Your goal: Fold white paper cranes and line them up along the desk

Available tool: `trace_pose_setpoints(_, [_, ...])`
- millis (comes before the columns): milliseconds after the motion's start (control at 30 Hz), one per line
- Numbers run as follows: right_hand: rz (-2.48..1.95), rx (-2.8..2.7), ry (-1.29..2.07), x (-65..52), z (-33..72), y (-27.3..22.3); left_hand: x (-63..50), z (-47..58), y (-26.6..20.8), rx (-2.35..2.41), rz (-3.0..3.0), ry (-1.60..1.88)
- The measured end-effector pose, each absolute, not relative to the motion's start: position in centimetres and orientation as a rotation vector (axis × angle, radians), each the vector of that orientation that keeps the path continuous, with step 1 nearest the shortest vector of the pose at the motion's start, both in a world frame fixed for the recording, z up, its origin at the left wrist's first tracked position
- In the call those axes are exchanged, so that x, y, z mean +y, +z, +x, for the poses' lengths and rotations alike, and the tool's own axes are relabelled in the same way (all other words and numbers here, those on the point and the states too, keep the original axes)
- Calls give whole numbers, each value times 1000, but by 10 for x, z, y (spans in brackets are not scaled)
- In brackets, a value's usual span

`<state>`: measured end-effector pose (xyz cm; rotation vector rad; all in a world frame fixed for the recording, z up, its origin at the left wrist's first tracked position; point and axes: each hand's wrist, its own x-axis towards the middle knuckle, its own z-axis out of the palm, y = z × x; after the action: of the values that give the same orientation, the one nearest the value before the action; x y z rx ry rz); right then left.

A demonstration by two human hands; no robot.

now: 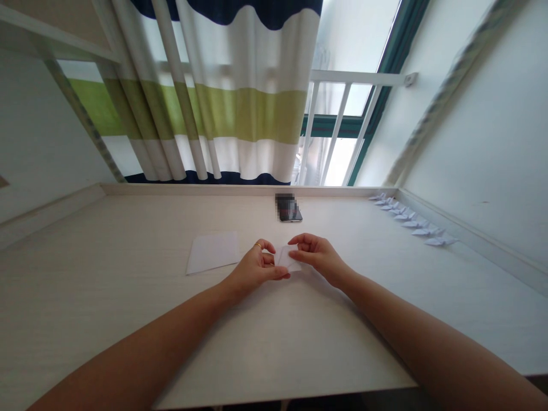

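Between my two hands is a small piece of folded white paper (283,258), held just above the desk. My left hand (263,264) pinches its left side, the thumb along the lower edge and the fingers curled behind. My right hand (314,254) grips the right side between thumb and fingers. Faint crease lines show on the paper's face; part of it is hidden by the fingers. Left of my left hand lies a flat stack or sheet of white paper (213,252).
A phone (289,208) with a blurred screen lies beyond my hands near the desk's back edge. Several folded white paper figures (422,232) stand in a row along the right edge of the pale desk (107,297). Behind it are a striped curtain (257,114) and white window bars (336,123).
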<state>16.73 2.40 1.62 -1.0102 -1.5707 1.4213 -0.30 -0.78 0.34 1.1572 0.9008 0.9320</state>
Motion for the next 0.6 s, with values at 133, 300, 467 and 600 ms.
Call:
trace_pose_setpoints(133, [-1011,-1766,1501,27,171,15,-3,-4,-4,942,1246,1024])
trace_pose_setpoints(300, [-1032,-2130,1291,27,172,13,0,-6,-5,989,1331,941])
trace_pose_setpoints(467, [-1109,-2209,1040,26,170,10,1,-9,-4,1181,1524,907])
trace_pose_setpoints(600, [-1195,-2303,924,26,169,11,3,-12,-4,1290,1604,841])
